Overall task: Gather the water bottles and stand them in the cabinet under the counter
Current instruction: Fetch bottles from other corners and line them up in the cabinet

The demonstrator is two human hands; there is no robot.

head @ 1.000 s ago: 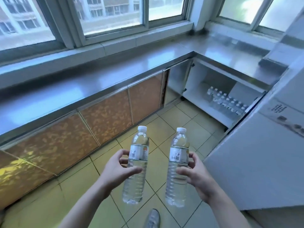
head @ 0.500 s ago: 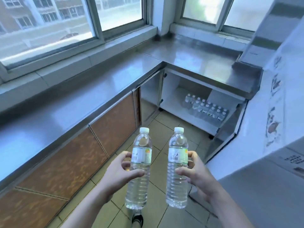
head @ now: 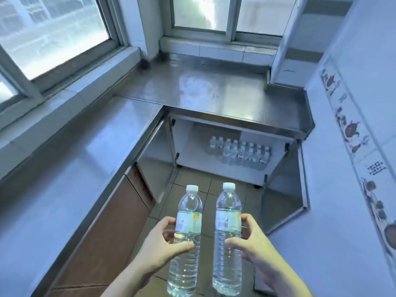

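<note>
A person carries two clear plastic water bottles with white caps toward an open steel cabinet (head: 235,133) under the counter (head: 192,91), seen at centre frame. The left hand (head: 159,243) grips the left bottle (head: 188,232) with thumb and fingers curled round its label; the right hand (head: 255,243) grips the right bottle (head: 228,230) the same way. Both bottles stand upright at lower centre, long axes vertical, caps pointing up, side by side and just apart. The cabinet lies straight ahead and above the hands in the frame, both doors swung open. A cluster of stored bottles (head: 242,153) already stands upright on its shelf, toward the right. Bare shelf shows at left of that cluster, so the left hand appears the nearer to free space. The bottles likely need only lowering forward, no turning.
</note>
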